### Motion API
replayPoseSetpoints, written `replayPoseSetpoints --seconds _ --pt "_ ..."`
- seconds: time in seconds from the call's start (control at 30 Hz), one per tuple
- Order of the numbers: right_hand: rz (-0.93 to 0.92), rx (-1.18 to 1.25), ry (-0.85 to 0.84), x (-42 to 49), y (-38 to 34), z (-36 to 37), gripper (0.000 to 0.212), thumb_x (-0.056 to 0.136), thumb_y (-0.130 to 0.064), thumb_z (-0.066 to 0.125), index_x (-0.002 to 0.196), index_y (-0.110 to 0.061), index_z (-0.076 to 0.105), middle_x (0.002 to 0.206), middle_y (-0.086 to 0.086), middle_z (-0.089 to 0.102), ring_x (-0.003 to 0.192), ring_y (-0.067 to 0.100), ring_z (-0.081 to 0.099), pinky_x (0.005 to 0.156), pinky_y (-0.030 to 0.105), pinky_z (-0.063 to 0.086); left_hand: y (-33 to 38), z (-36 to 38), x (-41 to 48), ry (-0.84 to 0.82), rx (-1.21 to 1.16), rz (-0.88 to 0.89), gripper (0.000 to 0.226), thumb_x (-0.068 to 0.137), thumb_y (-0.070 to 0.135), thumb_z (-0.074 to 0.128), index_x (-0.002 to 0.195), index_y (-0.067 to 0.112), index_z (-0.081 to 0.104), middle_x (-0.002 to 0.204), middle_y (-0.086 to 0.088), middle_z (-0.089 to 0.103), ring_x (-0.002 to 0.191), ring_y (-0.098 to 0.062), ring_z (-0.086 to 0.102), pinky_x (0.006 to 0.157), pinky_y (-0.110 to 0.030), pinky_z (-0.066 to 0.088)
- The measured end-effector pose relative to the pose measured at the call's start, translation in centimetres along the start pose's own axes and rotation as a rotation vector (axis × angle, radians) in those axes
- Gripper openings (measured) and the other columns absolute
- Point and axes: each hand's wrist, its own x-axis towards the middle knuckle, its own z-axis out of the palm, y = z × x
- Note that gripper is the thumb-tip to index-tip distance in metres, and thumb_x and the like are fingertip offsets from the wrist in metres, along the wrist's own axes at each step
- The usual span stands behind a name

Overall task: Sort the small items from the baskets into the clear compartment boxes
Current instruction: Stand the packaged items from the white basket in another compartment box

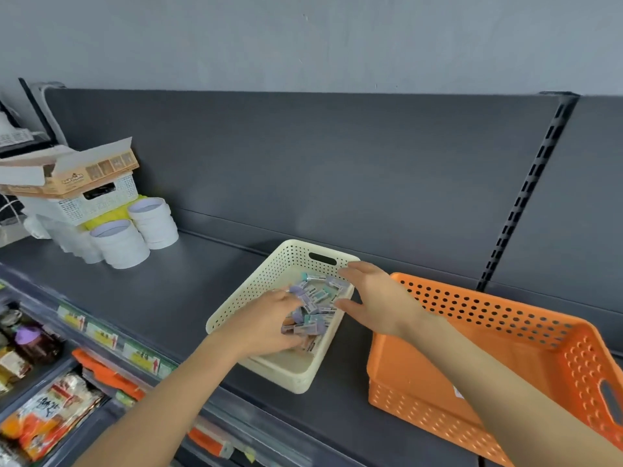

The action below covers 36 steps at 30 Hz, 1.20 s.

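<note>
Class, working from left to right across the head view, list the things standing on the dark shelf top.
cardboard box lying on top of a white basket → white rolls → cream basket → orange basket

Illumination is diffuse, even and moderately bright across the frame. Shadows are soft: a faint one borders the cream basket (pixel 246 291) at its 6 o'clock side. Wide-angle distortion bends the slotted upright (pixel 526 193) at 3 o'clock and the shelf edge (pixel 111 335) at 7 o'clock. Blur softens the left hand (pixel 269 325) and the packaged goods (pixel 50 412) at 8 o'clock.
</note>
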Motion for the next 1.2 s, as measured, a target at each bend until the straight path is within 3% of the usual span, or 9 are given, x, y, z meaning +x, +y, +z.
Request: replayPoseSetpoints --seconds 0.2,0.43,0.6,0.67,0.8,0.97,1.2 --pt "0.121 0.043 0.055 2.1 -1.2 0.8 0.048 0.094 -0.032 0.055 0.138 -0.013 0.046 0.139 0.005 0.048 0.129 0.020 0.043 0.102 0.029 0.038 -0.9 1.2 3.3 -0.116 -0.026 0.203 0.064 0.078 0.032 0.064 0.139 0.027 0.043 0.137 0.008 0.046 0.126 -0.013 0.041 0.103 -0.032 0.038" --pt "0.212 0.075 0.150 2.3 -1.9 1.9 0.052 0.094 -0.031 0.055 0.142 -0.015 0.042 0.145 0.001 0.044 0.135 0.015 0.038 0.105 0.021 0.031 -1.4 1.2 5.1 -0.201 0.131 0.362 0.074 0.073 0.047 0.073 0.137 0.022 0.044 0.134 0.004 0.043 0.125 -0.018 0.036 0.108 -0.034 0.031" --pt "0.262 0.069 0.197 1.8 -2.6 2.5 0.051 0.095 -0.030 0.055 0.142 -0.015 0.043 0.146 0.001 0.043 0.134 0.015 0.038 0.104 0.019 0.030 -1.3 0.9 5.1 -0.246 0.224 0.394 0.075 0.075 0.043 0.071 0.136 0.013 0.040 0.135 -0.005 0.040 0.124 -0.024 0.037 0.107 -0.038 0.033" --pt "0.271 0.070 0.214 1.5 -2.8 2.7 0.051 0.095 -0.030 0.055 0.142 -0.015 0.043 0.146 0.002 0.043 0.135 0.015 0.038 0.105 0.019 0.030 -1.4 1.0 5.0 -0.259 0.231 0.405 0.065 0.078 0.039 0.068 0.130 0.011 0.043 0.131 -0.006 0.041 0.122 -0.024 0.038 0.106 -0.039 0.032" --pt "0.284 0.065 0.250 1.0 -3.2 2.8 0.050 0.095 -0.028 0.056 0.141 -0.015 0.044 0.146 0.001 0.043 0.133 0.016 0.040 0.104 0.019 0.032 -1.8 1.5 4.8 -0.197 0.202 0.440 0.036 0.082 0.037 0.061 0.106 0.015 0.046 0.105 0.000 0.051 0.097 -0.021 0.048 0.098 -0.041 0.038" --pt "0.288 0.058 0.264 1.1 -3.5 3.1 0.049 0.095 -0.027 0.055 0.141 -0.014 0.045 0.145 0.001 0.045 0.133 0.015 0.040 0.103 0.019 0.032 -2.3 1.9 4.3 -0.218 0.238 0.460 0.043 0.086 0.034 0.054 0.124 0.015 0.046 0.124 -0.002 0.051 0.117 -0.022 0.044 0.111 -0.043 0.022" --pt "0.285 0.063 0.265 1.6 -3.7 3.9 0.049 0.094 -0.029 0.056 0.140 -0.014 0.046 0.143 0.000 0.046 0.130 0.015 0.043 0.099 0.018 0.035 -3.4 1.7 4.1 -0.074 0.124 0.464 0.021 0.091 0.029 0.045 0.105 0.015 0.052 0.103 0.001 0.056 0.098 -0.019 0.051 0.097 -0.034 0.035"
